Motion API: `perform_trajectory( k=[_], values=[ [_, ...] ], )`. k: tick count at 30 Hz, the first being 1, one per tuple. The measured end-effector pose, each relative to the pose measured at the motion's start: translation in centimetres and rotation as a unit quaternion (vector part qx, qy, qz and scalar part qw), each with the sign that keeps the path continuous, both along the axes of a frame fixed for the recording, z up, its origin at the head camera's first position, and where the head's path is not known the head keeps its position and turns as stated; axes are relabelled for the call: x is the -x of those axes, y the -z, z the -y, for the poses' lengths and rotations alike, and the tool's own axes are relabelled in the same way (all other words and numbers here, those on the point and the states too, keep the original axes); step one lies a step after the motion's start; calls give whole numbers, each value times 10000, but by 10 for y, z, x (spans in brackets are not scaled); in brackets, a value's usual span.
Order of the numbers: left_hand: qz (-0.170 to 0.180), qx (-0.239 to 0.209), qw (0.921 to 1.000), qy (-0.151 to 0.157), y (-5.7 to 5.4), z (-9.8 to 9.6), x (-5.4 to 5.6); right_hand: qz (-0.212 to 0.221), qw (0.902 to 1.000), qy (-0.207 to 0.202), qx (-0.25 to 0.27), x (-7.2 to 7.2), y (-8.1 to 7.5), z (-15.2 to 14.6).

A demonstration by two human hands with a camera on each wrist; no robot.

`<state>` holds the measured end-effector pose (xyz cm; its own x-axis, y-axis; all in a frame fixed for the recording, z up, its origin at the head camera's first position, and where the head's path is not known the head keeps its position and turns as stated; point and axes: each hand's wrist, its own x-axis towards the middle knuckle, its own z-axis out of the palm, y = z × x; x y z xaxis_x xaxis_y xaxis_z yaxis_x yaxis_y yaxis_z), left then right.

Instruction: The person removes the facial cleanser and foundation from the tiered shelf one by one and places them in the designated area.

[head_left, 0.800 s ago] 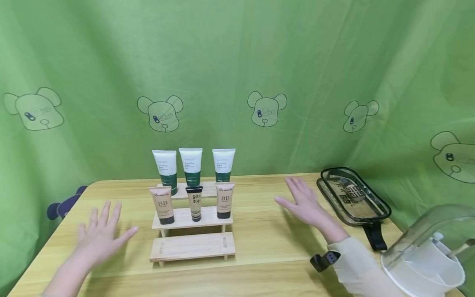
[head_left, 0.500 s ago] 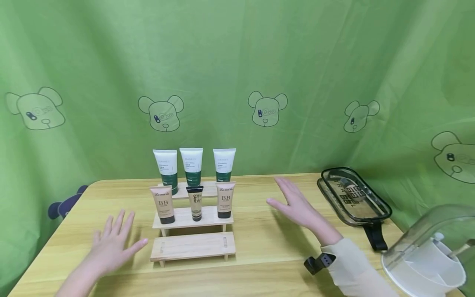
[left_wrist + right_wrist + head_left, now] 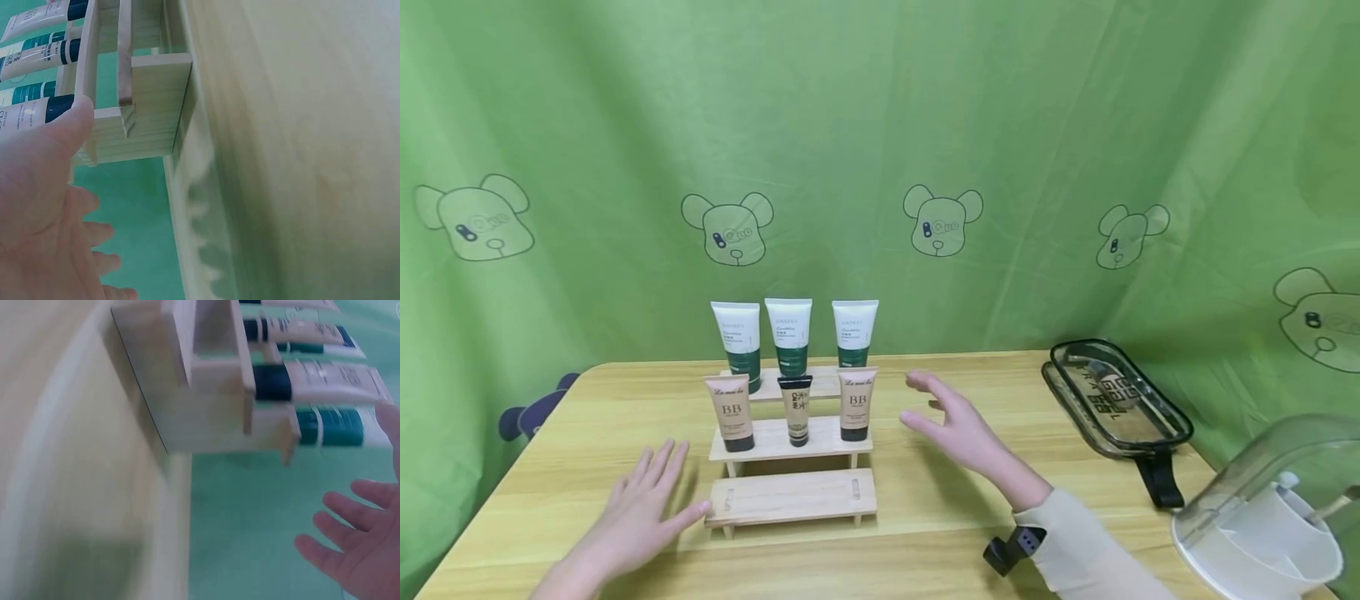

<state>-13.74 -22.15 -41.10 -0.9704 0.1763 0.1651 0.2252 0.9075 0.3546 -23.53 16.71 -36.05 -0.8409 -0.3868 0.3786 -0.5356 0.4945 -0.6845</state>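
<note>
At lower left, the left hand (image 3: 632, 521) spreads with fingers extended, thumb tip just beside the three-tier wooden stand (image 3: 790, 496) (whether they touch, I can't tell). Left of centre, the stand's middle tier bears a left BB tube (image 3: 730, 412), a small black-capped tube (image 3: 797, 408) and a right BB tube (image 3: 855, 404), partly blocking three white-and-green tubes (image 3: 788, 327) behind. Right of centre, the right hand (image 3: 961, 433) is relaxed, fingers loosely bent, near the right BB tube. A clear zip pouch (image 3: 1131, 412) lies farther right; a domed white organizer (image 3: 1255, 537) fills the lower right.
</note>
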Motion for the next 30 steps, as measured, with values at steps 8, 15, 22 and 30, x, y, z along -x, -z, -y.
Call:
perform_trajectory(
  k=[8,15,22,30],
  values=[
    [-182,-14,9996,225,7,-3,-2,464,9953,-447,722,-1,14,25],
    [-217,-131,9989,388,9,-7,-4,886,9894,-572,1001,-2,17,41],
    [-236,-301,9978,538,10,-11,-5,881,9889,-364,1142,-1,18,49],
    [-27,-314,9971,699,8,-14,-5,1177,9852,-130,1235,1,19,53]
  ],
)
